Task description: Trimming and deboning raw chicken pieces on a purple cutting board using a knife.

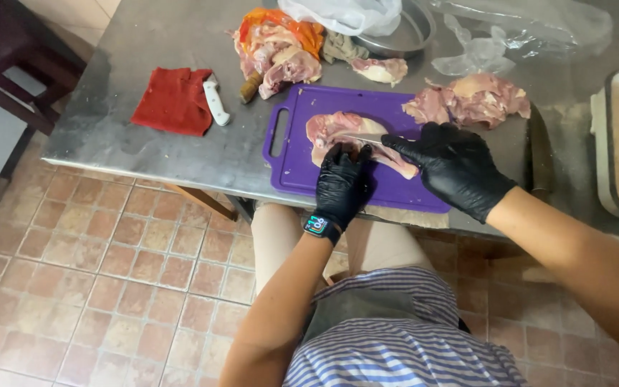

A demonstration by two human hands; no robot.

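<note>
Left hand (342, 183): gloved, fingers pressing raw chicken piece (345, 136) | right hand (456, 168): closed around knife (367, 139), blade on meat | purple cutting board (302, 168) on bench (145, 143)

Two gloved hands are at work, the left (341, 183) and the right (454, 166). One purple board (291, 168) carries one piece of raw chicken (334, 129). Three more lots of chicken lie on the table (145, 43): one on an orange bag (281, 54), one small (381, 69), one large (467, 99). One red cloth (173, 100), one white-handled knife (216, 100) (a second handle, brown (250, 87), shows nearby), one metal bowl (413, 36), one watch (319, 226).
</note>
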